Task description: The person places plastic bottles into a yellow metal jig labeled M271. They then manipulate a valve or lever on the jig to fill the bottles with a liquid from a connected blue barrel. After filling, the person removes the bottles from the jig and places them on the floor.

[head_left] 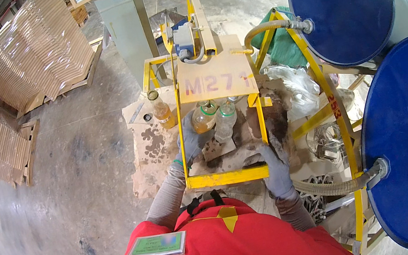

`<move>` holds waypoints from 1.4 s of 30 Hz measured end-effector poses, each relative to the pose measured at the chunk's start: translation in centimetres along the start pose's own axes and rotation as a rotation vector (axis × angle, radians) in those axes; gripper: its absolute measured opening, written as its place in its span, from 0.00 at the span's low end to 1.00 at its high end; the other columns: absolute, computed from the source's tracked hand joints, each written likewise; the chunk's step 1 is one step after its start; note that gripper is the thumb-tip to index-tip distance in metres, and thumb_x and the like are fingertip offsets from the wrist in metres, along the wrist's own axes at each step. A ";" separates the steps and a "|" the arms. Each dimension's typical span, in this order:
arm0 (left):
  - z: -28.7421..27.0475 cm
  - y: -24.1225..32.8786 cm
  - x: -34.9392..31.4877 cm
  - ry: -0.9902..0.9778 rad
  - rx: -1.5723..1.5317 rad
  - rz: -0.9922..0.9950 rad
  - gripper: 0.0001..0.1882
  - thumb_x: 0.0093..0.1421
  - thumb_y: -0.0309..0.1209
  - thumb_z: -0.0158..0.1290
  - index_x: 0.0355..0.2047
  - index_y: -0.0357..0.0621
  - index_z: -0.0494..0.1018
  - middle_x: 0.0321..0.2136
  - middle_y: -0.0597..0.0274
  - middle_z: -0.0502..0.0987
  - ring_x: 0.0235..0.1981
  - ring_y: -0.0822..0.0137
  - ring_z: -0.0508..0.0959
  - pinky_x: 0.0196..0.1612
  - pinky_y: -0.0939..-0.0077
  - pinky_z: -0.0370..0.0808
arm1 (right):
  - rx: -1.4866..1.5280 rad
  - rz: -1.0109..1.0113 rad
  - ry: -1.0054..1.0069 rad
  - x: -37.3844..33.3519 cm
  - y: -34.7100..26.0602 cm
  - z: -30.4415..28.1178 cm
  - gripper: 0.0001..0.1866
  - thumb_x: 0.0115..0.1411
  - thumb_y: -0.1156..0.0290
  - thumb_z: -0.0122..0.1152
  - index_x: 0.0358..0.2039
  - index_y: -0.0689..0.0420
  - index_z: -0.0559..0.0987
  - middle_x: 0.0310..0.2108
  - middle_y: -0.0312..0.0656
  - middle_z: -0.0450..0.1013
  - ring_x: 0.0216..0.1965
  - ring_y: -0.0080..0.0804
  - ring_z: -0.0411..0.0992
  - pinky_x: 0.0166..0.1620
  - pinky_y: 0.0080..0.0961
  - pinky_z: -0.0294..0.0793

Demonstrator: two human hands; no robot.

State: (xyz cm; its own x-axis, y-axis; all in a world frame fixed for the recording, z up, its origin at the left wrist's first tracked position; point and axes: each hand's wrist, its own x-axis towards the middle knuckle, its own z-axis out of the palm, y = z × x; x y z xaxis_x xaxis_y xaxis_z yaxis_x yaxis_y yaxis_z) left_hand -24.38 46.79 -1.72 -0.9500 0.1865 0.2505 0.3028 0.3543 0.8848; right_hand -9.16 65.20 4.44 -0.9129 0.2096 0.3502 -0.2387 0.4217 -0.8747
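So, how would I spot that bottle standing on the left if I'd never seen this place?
Find the yellow frame over the stained cardboard. Just left of its left bar stands the tall bottle, amber liquid in its lower part. Unlike the two green-ringed bottles seen through the frame, it shows no green ring.

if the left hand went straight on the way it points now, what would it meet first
The left hand would most likely meet the green-ringed bottle of amber liquid, right beside it; whether they already touch is hard to tell from this one view.
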 end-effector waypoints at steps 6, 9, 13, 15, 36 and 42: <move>-0.1 -0.1 0.1 -0.043 -0.038 -0.017 0.38 0.39 0.33 0.65 0.52 0.40 0.61 0.46 0.53 0.71 0.47 0.58 0.71 0.51 0.67 0.67 | -0.022 0.001 -0.034 -1.0 1.5 0.3 0.20 0.61 0.74 0.41 0.54 0.65 0.62 0.42 0.47 0.70 0.34 0.34 0.75 0.35 0.26 0.78; 0.2 -0.9 -0.2 -0.012 -0.105 -0.055 0.36 0.40 0.36 0.65 0.50 0.44 0.63 0.46 0.51 0.68 0.48 0.54 0.69 0.52 0.66 0.67 | 0.268 0.238 -0.035 -0.9 0.5 0.4 0.20 0.62 0.75 0.40 0.54 0.66 0.62 0.43 0.47 0.69 0.33 0.34 0.76 0.36 0.26 0.78; 0.2 -0.3 -0.2 -0.033 -0.212 -0.061 0.36 0.40 0.33 0.65 0.50 0.41 0.63 0.44 0.53 0.70 0.46 0.58 0.71 0.50 0.67 0.69 | -0.039 -0.023 -0.111 -1.1 1.9 -0.3 0.21 0.62 0.76 0.40 0.56 0.65 0.59 0.43 0.48 0.69 0.34 0.34 0.76 0.36 0.26 0.78; 0.0 0.6 -0.2 -0.039 -0.235 -0.098 0.37 0.39 0.32 0.65 0.50 0.40 0.63 0.44 0.54 0.71 0.45 0.60 0.72 0.49 0.69 0.69 | 0.034 0.029 -0.094 -1.1 1.7 -0.1 0.21 0.61 0.75 0.41 0.55 0.65 0.60 0.43 0.48 0.69 0.33 0.34 0.76 0.35 0.27 0.78; 0.3 -1.4 0.0 -0.114 -0.244 -0.016 0.36 0.44 0.34 0.64 0.52 0.39 0.60 0.45 0.53 0.71 0.46 0.61 0.73 0.49 0.70 0.69 | -0.482 -0.220 0.050 -1.3 2.4 0.2 0.20 0.56 0.75 0.54 0.50 0.65 0.69 0.52 0.51 0.64 0.53 0.39 0.64 0.55 0.30 0.63; 0.2 -1.8 -0.2 -0.095 -0.153 0.003 0.36 0.44 0.34 0.64 0.52 0.40 0.60 0.44 0.54 0.72 0.44 0.60 0.73 0.48 0.69 0.69 | 0.078 0.159 0.092 -1.0 0.5 0.9 0.17 0.57 0.78 0.47 0.47 0.61 0.73 0.54 0.54 0.62 0.56 0.45 0.61 0.58 0.33 0.61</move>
State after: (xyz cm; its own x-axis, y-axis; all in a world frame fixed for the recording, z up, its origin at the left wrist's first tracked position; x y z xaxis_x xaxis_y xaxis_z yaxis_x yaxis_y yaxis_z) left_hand -24.71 46.29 -3.45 -0.9353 0.2757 0.2217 0.2840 0.2114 0.9353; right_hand -8.70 64.41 3.35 -0.9080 0.3493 0.2313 -0.1217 0.3084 -0.9434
